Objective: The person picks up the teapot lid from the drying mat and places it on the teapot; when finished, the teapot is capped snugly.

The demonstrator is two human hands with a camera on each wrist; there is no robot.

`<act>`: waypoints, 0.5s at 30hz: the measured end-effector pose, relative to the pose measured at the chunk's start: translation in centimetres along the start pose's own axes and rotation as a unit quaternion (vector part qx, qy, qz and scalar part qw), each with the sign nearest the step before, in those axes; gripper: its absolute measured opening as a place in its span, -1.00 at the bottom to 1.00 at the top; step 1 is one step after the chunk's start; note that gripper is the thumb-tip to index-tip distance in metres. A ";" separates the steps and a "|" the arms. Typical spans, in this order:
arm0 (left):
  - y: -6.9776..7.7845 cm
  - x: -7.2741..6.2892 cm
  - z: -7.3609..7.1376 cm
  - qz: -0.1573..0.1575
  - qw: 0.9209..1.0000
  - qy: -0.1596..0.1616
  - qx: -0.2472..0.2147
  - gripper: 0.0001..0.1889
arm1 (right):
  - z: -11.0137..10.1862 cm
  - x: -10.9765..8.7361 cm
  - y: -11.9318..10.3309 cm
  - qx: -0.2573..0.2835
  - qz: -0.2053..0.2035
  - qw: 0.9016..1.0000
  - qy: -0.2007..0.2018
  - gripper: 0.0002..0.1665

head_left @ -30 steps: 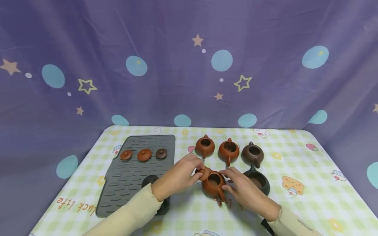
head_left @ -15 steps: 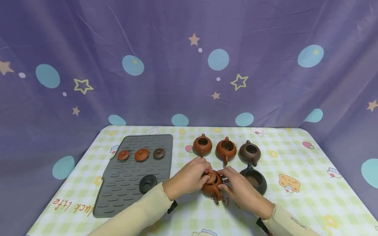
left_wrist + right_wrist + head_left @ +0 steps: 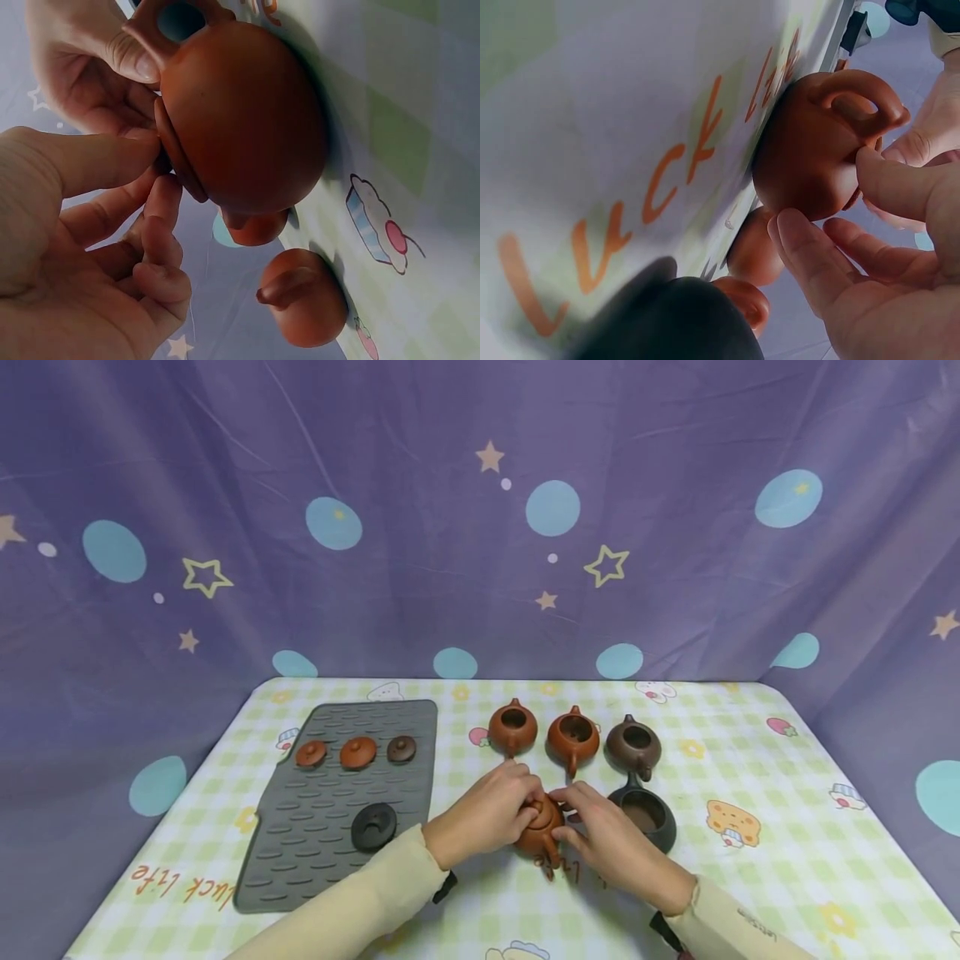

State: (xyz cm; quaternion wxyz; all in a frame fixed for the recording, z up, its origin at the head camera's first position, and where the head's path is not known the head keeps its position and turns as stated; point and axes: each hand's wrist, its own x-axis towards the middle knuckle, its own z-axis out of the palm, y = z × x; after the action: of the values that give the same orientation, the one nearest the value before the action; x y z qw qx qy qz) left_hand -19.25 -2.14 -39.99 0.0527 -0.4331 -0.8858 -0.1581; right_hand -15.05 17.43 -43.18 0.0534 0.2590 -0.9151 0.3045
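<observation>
A reddish-brown clay teapot (image 3: 534, 843) stands on the checked tablecloth between the two hands. Its matching lid (image 3: 178, 154) lies over the opening, seen edge-on against the body in the left wrist view. My left hand (image 3: 487, 812) pinches the lid's knob, which the fingers mostly hide. My right hand (image 3: 618, 842) holds the same teapot from the right, thumb by the handle and fingertips on the body (image 3: 810, 157). Just right of that hand is a black teapot (image 3: 662, 837) without a lid, partly covered by the hand.
A grey ridged mat (image 3: 300, 852) lies at left. On it are a black lid (image 3: 373, 827), two orange-brown lids (image 3: 311, 753) and a dark brown lid (image 3: 401, 748). Behind the hands stand two reddish teapots (image 3: 513, 728) and a dark brown teapot (image 3: 633, 747), all uncovered.
My left hand has moved right with the lid, from beside the teapot's opening to over it, and the lid now covers it. The right hand stays on the teapot.
</observation>
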 end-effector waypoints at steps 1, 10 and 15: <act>0.0 0.0 0.0 -0.001 1.000 -0.001 0.002 -0.95 | 0.0 0.0 0.0 0.000 -0.001 1.000 0.000 -0.54; 0.2 0.0 0.0 0.000 1.000 0.004 0.003 -0.95 | -0.1 0.0 -0.1 0.001 0.001 1.000 -0.002 -0.56; 0.2 0.0 0.1 0.000 1.000 0.007 0.002 -0.95 | 0.0 0.0 0.0 0.000 0.003 1.000 -0.003 -0.56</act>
State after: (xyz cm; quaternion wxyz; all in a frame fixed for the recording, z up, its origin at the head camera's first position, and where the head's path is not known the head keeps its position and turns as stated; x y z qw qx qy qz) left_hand -19.06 -2.00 -40.06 0.0595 -0.4317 -0.8857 -0.1597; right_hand -15.04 17.46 -43.23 0.0503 0.2572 -0.9161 0.3035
